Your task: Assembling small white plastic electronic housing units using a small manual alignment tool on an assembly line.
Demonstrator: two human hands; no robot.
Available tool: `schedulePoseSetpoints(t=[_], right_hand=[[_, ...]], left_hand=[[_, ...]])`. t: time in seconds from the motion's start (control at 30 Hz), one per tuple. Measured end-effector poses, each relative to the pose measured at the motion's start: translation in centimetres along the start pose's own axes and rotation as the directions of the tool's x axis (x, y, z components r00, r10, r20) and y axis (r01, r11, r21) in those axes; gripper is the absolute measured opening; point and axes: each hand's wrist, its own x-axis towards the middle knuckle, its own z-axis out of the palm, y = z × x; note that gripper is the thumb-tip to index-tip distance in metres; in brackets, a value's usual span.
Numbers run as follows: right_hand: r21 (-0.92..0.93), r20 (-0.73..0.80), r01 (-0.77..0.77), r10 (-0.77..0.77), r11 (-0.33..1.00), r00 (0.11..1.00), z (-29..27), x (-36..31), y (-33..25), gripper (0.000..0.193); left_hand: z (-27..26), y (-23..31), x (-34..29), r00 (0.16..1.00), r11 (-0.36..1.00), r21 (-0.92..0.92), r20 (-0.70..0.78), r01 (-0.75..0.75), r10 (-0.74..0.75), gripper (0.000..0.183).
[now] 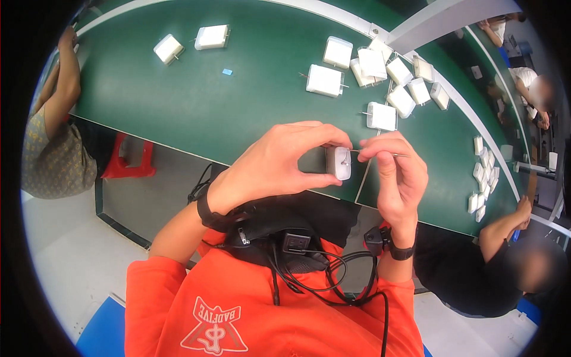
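Observation:
My left hand grips a small white block-shaped casing between thumb and fingers, just above the green table's near edge. The casing's open or recessed end faces right, with a small metal part showing in it. My right hand pinches a thin metal rod, whose left tip reaches to the casing's end. Whether the tip is inside the casing I cannot tell. Beyond my hands lies a similar white casing with thin metal pins sticking out.
Several white casings cluster at the far right of the green table, beside a pale rail. Two more lie far left, near a small blue piece. People sit at both sides; a red stool stands left. Black cables hang at my waist.

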Motion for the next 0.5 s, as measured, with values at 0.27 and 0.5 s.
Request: schedulePoseSetpoints(t=[0.27, 0.5], right_hand=[[-0.017, 0.007, 0.024, -0.024, 1.0, 1.0, -0.13, 0.05, 0.15, 0.01], [-0.065, 0.034, 0.085, -0.083, 0.994, 0.996, -0.17, 0.58, -0.25, 0.008]], left_hand=[[-0.03, 0.09, -0.03, 1.0, 1.0, 0.003, 0.004, 0.004, -0.004, 0.045], [0.0, -0.11, -0.01, 1.0, 1.0, -0.002, 0.001, -0.009, 0.009, 0.045]])
